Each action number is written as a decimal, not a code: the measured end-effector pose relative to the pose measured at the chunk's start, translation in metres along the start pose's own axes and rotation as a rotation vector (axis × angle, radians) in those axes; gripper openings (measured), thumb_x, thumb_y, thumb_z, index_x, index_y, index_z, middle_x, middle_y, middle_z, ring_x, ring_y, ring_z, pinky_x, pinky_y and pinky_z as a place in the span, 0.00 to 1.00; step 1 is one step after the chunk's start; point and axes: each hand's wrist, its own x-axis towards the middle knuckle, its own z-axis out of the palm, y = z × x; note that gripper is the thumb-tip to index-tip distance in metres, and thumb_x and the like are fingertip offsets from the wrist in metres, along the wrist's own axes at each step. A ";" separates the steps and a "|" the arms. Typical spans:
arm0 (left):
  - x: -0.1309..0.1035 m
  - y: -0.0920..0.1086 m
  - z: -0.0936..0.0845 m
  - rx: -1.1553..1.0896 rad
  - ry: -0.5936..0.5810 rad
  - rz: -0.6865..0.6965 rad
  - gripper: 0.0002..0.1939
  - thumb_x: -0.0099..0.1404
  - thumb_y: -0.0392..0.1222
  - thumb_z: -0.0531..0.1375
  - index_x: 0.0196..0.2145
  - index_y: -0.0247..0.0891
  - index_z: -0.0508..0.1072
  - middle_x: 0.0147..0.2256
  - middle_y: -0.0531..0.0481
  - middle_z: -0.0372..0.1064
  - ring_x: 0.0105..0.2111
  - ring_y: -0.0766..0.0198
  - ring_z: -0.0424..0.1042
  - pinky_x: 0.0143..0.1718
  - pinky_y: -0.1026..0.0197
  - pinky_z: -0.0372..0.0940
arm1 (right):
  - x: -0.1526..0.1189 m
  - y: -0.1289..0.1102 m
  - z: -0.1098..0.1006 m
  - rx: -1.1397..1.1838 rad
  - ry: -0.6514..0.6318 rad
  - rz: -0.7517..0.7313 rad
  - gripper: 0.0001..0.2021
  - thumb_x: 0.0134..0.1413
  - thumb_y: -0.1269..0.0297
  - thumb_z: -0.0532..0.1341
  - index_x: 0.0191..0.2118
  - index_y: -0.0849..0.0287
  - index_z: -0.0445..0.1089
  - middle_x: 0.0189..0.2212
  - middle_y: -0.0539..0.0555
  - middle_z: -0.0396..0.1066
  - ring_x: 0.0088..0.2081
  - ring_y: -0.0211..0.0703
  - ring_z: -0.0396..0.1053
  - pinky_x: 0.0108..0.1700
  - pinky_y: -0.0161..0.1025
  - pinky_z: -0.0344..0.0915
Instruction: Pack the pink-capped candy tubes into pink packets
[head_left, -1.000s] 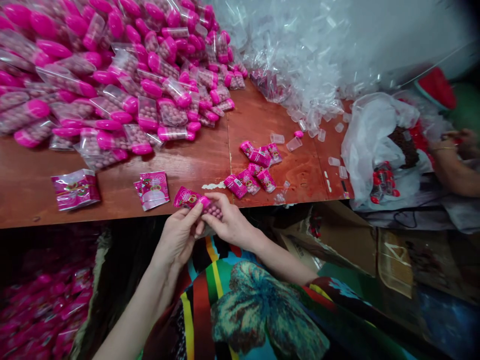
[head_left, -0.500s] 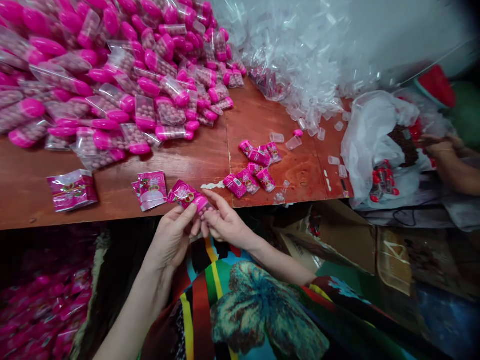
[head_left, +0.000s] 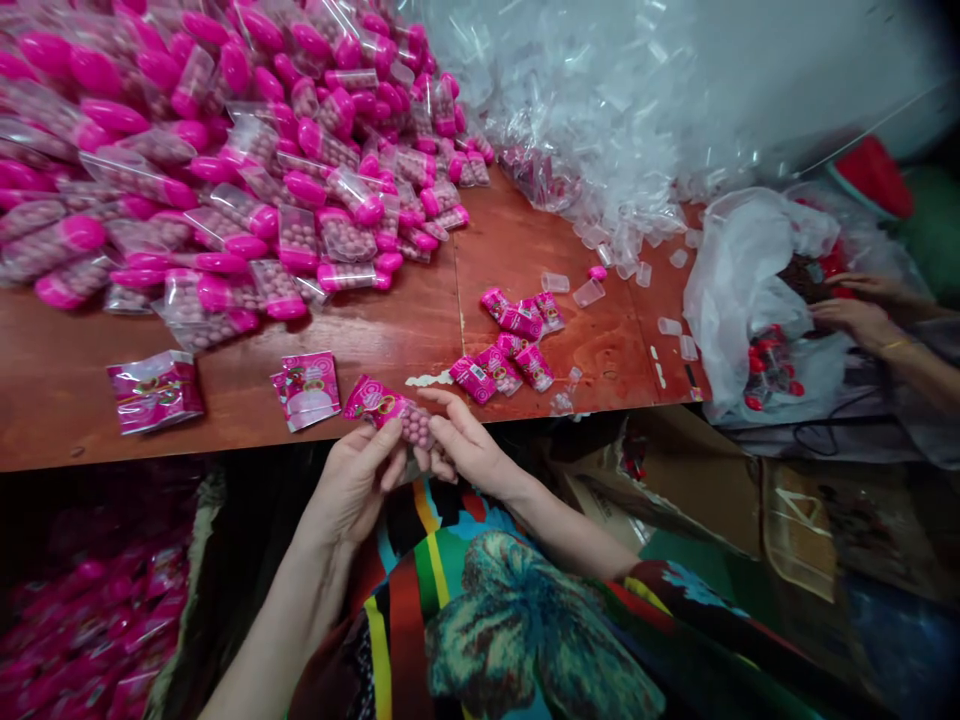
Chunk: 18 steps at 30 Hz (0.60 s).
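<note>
Left hand point(head_left: 352, 482) and right hand point(head_left: 474, 456) meet just beyond the table's front edge, both closed in a pinch. Between left thumb and fingers is a pink printed wrapper point(head_left: 373, 400), its far end reaching over the tabletop. The right thumb and fingers grip a clear container of pink balls point(head_left: 415, 426) at the wrapper's near end; how much of it sits inside the wrapper is hard to tell, as fingers cover the join.

On the reddish-brown wooden table point(head_left: 360, 340), a stack of flat pink wrappers point(head_left: 310, 390) lies near the held one, with a thicker wrapper bundle point(head_left: 155, 392) farther left. To the right is a cluster of filled pink packets point(head_left: 517, 340), and beyond them a loose clear cup point(head_left: 589, 292) beside a pink cap point(head_left: 597, 272). A large heap of pink-capped bottles point(head_left: 300, 190) covers the back left; clear empty containers point(head_left: 592, 120) are piled at the back right. At far right, a co-worker's hands point(head_left: 859, 318) are over a white plastic bag point(head_left: 709, 290) holding red-capped bottles point(head_left: 772, 370).
</note>
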 end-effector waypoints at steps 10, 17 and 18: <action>-0.001 0.000 0.005 0.024 0.026 0.015 0.19 0.61 0.53 0.66 0.24 0.35 0.71 0.14 0.55 0.61 0.17 0.71 0.58 0.25 0.67 0.57 | -0.001 0.011 0.010 -0.090 0.178 -0.042 0.22 0.69 0.52 0.52 0.63 0.53 0.52 0.25 0.44 0.62 0.18 0.31 0.53 0.20 0.29 0.50; 0.002 -0.008 0.016 0.022 0.168 0.067 0.22 0.58 0.56 0.67 0.21 0.36 0.68 0.12 0.57 0.58 0.15 0.72 0.54 0.21 0.67 0.51 | -0.006 0.012 0.020 -0.533 0.271 -0.143 0.23 0.69 0.57 0.50 0.65 0.55 0.52 0.33 0.52 0.66 0.28 0.39 0.65 0.34 0.40 0.65; 0.002 -0.011 0.018 0.022 0.216 0.081 0.22 0.58 0.56 0.68 0.21 0.36 0.67 0.12 0.58 0.57 0.14 0.73 0.52 0.19 0.67 0.48 | -0.006 0.010 0.021 -0.600 0.288 -0.164 0.24 0.68 0.58 0.51 0.66 0.56 0.52 0.34 0.53 0.67 0.31 0.41 0.66 0.38 0.42 0.66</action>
